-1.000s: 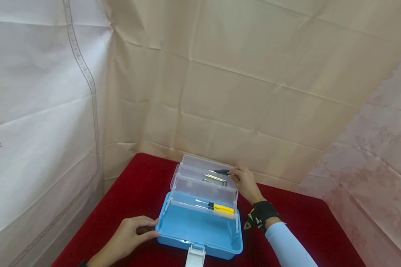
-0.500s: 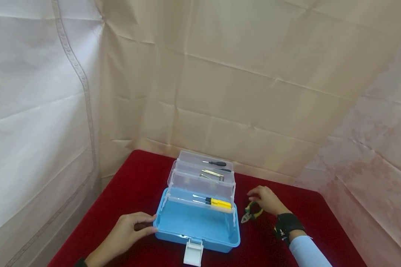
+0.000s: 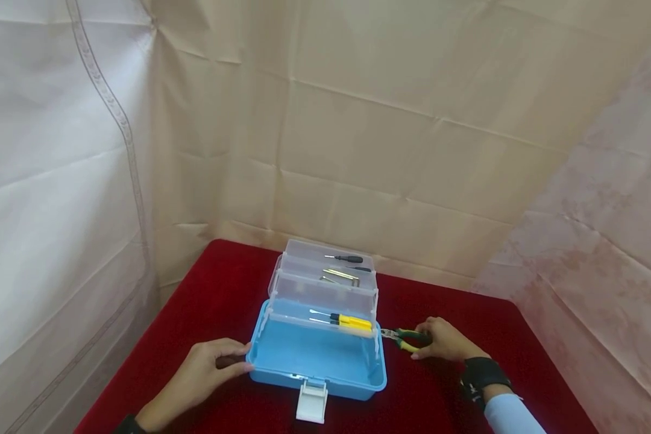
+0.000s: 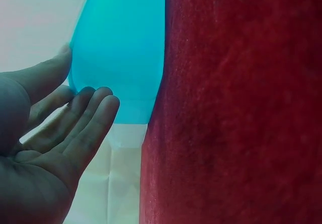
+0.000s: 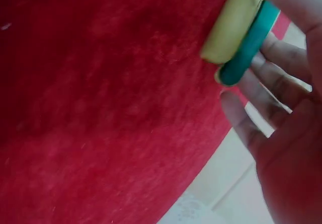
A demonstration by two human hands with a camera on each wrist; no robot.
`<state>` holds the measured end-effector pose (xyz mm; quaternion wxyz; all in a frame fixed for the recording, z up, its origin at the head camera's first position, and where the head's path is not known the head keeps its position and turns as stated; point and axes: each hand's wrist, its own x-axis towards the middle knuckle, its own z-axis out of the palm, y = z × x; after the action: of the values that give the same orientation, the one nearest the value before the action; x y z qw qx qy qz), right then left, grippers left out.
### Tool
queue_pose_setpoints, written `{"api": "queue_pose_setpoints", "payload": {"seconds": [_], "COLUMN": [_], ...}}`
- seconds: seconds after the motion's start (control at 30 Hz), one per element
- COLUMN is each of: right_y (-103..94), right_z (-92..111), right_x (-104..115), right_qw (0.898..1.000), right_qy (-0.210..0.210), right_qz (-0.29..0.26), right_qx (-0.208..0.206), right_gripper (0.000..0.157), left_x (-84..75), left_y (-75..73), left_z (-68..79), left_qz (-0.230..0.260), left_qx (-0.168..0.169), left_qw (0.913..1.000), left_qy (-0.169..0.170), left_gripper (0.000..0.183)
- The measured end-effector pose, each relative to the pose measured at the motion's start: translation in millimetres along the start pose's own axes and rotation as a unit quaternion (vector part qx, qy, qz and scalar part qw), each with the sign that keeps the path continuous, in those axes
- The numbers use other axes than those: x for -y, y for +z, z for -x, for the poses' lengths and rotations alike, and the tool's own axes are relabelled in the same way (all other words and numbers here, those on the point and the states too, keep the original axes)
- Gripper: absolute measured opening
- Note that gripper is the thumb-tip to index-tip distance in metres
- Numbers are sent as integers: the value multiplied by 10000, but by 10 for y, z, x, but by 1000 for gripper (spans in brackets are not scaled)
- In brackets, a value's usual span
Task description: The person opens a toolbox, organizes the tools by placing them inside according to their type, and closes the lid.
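A blue toolbox (image 3: 309,349) stands with its translucent upper trays (image 3: 320,295) folded out behind it and its white latch (image 3: 311,402) hanging down in front. My left hand (image 3: 203,371) touches its left end with thumb and fingertips; the left wrist view shows relaxed, fairly straight fingers (image 4: 95,123) against the blue wall. To the right of the box, my right hand (image 3: 447,340) grips pliers (image 3: 410,333) by their green and yellow handles, their metal nose pointing left at the box's rim. In the right wrist view, the handles (image 5: 251,43) lie between thumb and fingers.
Yellow-handled screwdrivers (image 3: 354,322) lie in the lowest tray. Brass-coloured hex keys (image 3: 339,273) and a black screwdriver (image 3: 351,259) lie in the trays further back. The red cloth-covered table (image 3: 445,295) meets a beige hanging sheet (image 3: 358,150) behind.
My right hand has left the rear tray, where it set down a black tool, and moved right and toward me to take hold of the pliers. Their nose has swung leftward. My left hand stays on the box.
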<state>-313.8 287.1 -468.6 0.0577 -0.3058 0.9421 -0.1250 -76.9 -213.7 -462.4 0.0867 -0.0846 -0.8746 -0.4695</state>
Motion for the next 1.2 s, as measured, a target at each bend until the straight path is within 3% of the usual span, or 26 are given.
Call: {"api": "queue_pose_setpoints", "payload": {"seconds": [0.47,0.7,0.77,1.0,1.2], "right_y": [28,59,61,24,-37], "right_z": [181,387,421,449,439], "right_x": [98,113,115,141,271], "right_qw": [9915,9910,9882,9738,9669], "right_qy": [-222,926,1064,665,393], "right_qz": [1176,492,365,411,347], "right_qx": [-515,-832,-1038,-2135,-2499], "right_gripper": [47,67,70,64,58], "left_x": [12,8,2,-14,-13], "left_y": [-15,-18,-19,-11,-2], "left_z": [29,-5,-8,-14,-6], "left_qz": [-22,-63,-16,86,43], "left_qx": [-52,84,102,47,17], "left_qw": [10000,9999,9999,9997,9999], "left_qy": [-4,98,113,227,137], "left_gripper": [52,50,49,48,49]}}
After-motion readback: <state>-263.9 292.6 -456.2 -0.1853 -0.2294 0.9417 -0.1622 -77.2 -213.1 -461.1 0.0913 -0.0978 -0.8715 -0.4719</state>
